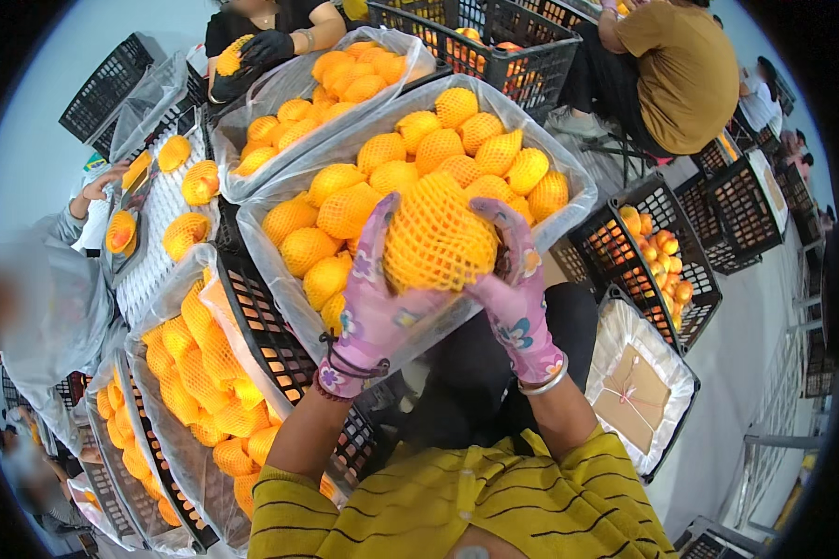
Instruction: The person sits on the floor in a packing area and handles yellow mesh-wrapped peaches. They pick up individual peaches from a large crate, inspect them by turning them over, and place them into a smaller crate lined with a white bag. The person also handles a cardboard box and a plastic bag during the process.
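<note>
Between my two gloved hands is a round fruit in a yellow foam net sleeve (440,234), held above a lined crate. My left hand (384,279), in a pink flowered glove, grips its left side, thumb pointing up. On the opposite side my right hand (514,286), in a matching glove, holds it with the thumb along its edge. Beneath them, the crate with a clear plastic liner (280,279) contains several net-sleeved fruits (437,150). The undersides of the held fruit and my fingers behind it are hidden.
Another lined crate of sleeved fruits (349,80) adjoins at the back. Left stands a crate of empty-looking foam sleeves (203,363), beside a padded table (150,265) with sleeved fruits. Right are a black crate of bare fruit (661,265) and a lined crate with cardboard (629,398). Co-workers sit nearby.
</note>
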{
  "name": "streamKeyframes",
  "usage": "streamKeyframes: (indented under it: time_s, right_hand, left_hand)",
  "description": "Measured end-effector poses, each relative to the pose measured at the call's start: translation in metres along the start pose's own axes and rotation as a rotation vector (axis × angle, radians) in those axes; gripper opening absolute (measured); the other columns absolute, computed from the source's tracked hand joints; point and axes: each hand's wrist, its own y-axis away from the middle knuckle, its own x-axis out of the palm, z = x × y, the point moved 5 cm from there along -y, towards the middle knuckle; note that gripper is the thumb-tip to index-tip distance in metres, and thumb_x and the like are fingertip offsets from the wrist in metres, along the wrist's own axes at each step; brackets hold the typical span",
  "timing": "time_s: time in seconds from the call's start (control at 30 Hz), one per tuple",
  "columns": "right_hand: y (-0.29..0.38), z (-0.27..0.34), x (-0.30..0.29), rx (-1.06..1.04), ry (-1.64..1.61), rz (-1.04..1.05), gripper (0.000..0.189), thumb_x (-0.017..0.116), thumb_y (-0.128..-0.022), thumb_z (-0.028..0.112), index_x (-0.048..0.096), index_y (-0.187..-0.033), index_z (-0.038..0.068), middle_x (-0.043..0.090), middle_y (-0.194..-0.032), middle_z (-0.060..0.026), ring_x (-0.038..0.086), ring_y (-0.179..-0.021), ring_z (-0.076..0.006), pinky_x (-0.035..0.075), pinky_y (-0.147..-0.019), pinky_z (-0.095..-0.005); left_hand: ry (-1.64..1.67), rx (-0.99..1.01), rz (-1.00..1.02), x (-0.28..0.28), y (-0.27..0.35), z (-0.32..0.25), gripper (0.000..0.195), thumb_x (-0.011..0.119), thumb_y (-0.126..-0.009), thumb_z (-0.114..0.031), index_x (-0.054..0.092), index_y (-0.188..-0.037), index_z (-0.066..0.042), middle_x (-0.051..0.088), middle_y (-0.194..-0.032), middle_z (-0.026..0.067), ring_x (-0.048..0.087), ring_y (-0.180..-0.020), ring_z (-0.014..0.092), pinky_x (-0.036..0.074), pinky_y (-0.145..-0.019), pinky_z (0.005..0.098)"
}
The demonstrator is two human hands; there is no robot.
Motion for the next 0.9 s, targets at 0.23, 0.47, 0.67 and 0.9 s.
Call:
streamKeyframes:
  time_s: [0.23, 0.47, 0.67, 0.9]
  right_hand:
    - [0.011, -0.013, -0.017, 0.219, -0.264, -0.29, 0.017, 0.052, -0.076, -0.003, 0.052, -0.093, 0.001, 0.051, -0.097, -0.0035, 0.051, -0.087, -0.0113, 0.044, -0.075, -0.0227]
    - [0.004, -0.008, -0.029, 0.175, -0.114, -0.238, 0.015, 0.065, -0.074, 0.007, 0.058, -0.084, -0.002, 0.053, -0.085, -0.0032, 0.052, -0.081, -0.0113, 0.043, -0.073, -0.0247]
    - [0.01, -0.021, -0.022, 0.375, -0.319, -0.134, 0.04, 0.061, -0.075, 0.007, 0.048, -0.112, -0.001, 0.049, -0.109, -0.0074, 0.049, -0.1, -0.0157, 0.04, -0.086, -0.027]
    - [0.031, -0.025, -0.01, 0.445, -0.553, -0.247, 0.049, 0.057, -0.079, 0.003, 0.039, -0.125, -0.003, 0.049, -0.114, -0.008, 0.049, -0.103, -0.0137, 0.039, -0.088, -0.0231]
  left_hand:
    - [0.133, -0.173, -0.208, 0.023, -0.004, 0.016, 0.032, 0.05, -0.079, 0.003, 0.049, -0.11, 0.001, 0.052, -0.106, 0.0061, 0.052, -0.097, 0.015, 0.043, -0.085, 0.0259]
    - [0.204, -0.257, -0.179, 0.03, -0.001, 0.027, 0.029, 0.049, -0.082, -0.004, 0.047, -0.111, -0.003, 0.053, -0.106, 0.0093, 0.051, -0.102, 0.019, 0.044, -0.087, 0.0307]
    - [0.74, -0.508, -0.369, 0.027, -0.003, 0.048, 0.035, 0.055, -0.078, -0.003, 0.051, -0.112, -0.002, 0.051, -0.113, 0.0117, 0.05, -0.103, 0.023, 0.043, -0.087, 0.0338]
    - [-0.764, 0.227, -0.071, 0.02, 0.0, 0.001, 0.04, 0.059, -0.078, -0.011, 0.051, -0.117, -0.009, 0.045, -0.119, 0.0175, 0.043, -0.112, 0.033, 0.035, -0.095, 0.0377]
